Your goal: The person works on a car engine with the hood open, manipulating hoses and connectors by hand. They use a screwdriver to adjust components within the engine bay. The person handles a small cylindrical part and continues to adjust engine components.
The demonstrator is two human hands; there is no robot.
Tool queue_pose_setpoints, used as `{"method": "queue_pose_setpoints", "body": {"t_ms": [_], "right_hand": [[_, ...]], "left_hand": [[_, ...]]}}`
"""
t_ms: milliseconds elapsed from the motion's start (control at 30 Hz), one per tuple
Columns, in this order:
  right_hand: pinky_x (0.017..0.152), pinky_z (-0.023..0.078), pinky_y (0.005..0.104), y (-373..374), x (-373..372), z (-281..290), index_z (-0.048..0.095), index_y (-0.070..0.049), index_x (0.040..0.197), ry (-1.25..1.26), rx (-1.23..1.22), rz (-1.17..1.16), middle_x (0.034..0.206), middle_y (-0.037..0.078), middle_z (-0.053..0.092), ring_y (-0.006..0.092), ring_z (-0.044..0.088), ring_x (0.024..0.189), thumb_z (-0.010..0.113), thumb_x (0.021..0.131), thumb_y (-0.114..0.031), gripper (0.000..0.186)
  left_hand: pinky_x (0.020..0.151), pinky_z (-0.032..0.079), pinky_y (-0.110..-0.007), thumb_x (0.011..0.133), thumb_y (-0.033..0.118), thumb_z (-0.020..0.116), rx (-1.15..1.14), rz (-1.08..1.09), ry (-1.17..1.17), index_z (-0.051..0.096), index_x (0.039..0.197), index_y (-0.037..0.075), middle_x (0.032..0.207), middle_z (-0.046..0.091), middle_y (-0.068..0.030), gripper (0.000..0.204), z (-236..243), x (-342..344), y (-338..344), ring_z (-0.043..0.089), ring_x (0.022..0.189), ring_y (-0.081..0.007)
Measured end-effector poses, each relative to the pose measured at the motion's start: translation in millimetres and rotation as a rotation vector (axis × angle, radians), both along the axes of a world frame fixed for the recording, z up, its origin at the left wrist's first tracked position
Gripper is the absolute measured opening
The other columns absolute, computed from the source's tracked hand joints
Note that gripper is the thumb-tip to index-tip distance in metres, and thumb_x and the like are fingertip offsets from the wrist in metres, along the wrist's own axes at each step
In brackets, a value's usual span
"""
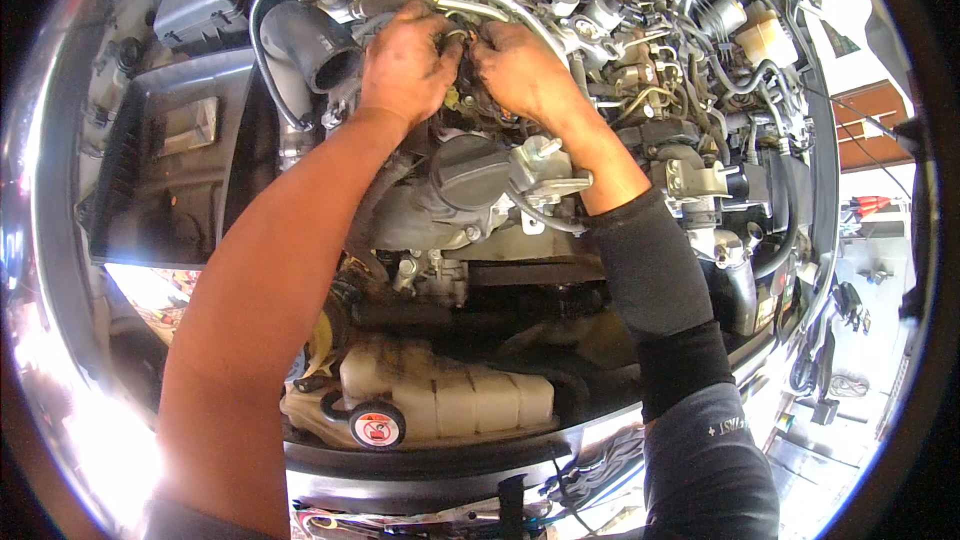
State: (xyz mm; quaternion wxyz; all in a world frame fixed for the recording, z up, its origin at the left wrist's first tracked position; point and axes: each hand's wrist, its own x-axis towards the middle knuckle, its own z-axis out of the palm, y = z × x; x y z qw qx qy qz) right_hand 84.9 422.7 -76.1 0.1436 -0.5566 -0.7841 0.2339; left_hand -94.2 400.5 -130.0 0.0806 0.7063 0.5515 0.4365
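In the head view, bent over an open engine (410, 222), with left hand (410, 60) and right hand (525, 70) bare and close together at the top middle of the frame, around a small knot of wires (468, 55) set deep among the parts. Fingers curled inward on both sides, near the wires or touching; cannot tell of either grip whether pinching or merely resting, with tips mostly hidden. Just beyond, a silver pipe (472, 8); to the left, a fat black hose (295, 35) with an open mouth; below, toward the centre, a round black cover (470, 172). Farther off, a black open box (238, 160) at the left and a pale tank (450, 395) at the lower middle. On the right arm, a dark sleeve (650, 270). As for handling, probably light and bendy along the wires, stiffer at any plug, perhaps brittle from heat and slick with grime. Best taken by a plug's hard body, if within reach, between thumb and forefinger, rather than by the thin strands; likely awkward in so tight a gap, with little room for knuckles.
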Motion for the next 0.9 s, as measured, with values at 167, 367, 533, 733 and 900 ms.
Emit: {"method": "queue_pose_setpoints", "body": {"t_ms": [167,367,533,733,900], "right_hand": [[0.102,0.056,0.0557,1.3,2.6,-4.5,0.074,0.006,0.117,0.031,0.048,0.041,0.118,0.035,0.074,0.0518,0.071,0.115,0.060,0.102,-0.030,0.041],[0.102,0.056,0.0560,0.6,4.3,-4.5,0.074,0.006,0.117,0.042,0.052,0.049,0.117,0.034,0.074,0.0523,0.071,0.114,0.059,0.103,-0.031,0.042],[0.102,0.056,0.0560,4.3,-3.0,-3.3,0.074,0.006,0.116,-0.031,0.061,0.016,0.115,0.033,0.075,0.0515,0.071,0.113,0.059,0.103,-0.030,0.041],[0.105,0.055,0.0556,1.3,-2.5,-4.0,0.075,0.006,0.117,-0.014,0.069,-0.013,0.117,0.034,0.075,0.0508,0.071,0.115,0.060,0.102,-0.028,0.040],[0.108,0.054,0.0547,0.6,-2.8,-3.0,0.074,0.007,0.119,-0.021,0.056,-0.022,0.121,0.035,0.074,0.0505,0.070,0.119,0.060,0.102,-0.028,0.041]], "left_hand": [[0.097,0.055,-0.050,0.092,0.021,0.078,0.045,0.001,-0.001,0.078,0.110,0.000,0.110,0.069,-0.0210,0.028,0.5,0.0,0.0,0.068,0.106,-0.0445],[0.097,0.055,-0.050,0.092,0.020,0.077,0.004,-0.008,-0.015,0.079,0.110,0.000,0.112,0.070,-0.0210,0.027,-0.1,-0.1,1.1,0.068,0.107,-0.0444],[0.099,0.055,-0.050,0.092,0.020,0.076,0.030,-0.011,0.006,0.079,0.111,0.000,0.112,0.071,-0.0215,0.028,-0.8,-0.7,-0.3,0.069,0.108,-0.0448],[0.105,0.055,-0.051,0.092,0.024,0.077,-0.025,0.032,0.042,0.080,0.115,0.007,0.126,0.071,-0.0187,0.029,-1.5,-1.4,-0.3,0.069,0.116,-0.0440],[0.106,0.054,-0.051,0.093,0.023,0.077,0.014,0.053,0.040,0.080,0.120,0.008,0.128,0.071,-0.0191,0.031,2.2,0.9,-1.1,0.068,0.117,-0.0441]]}}
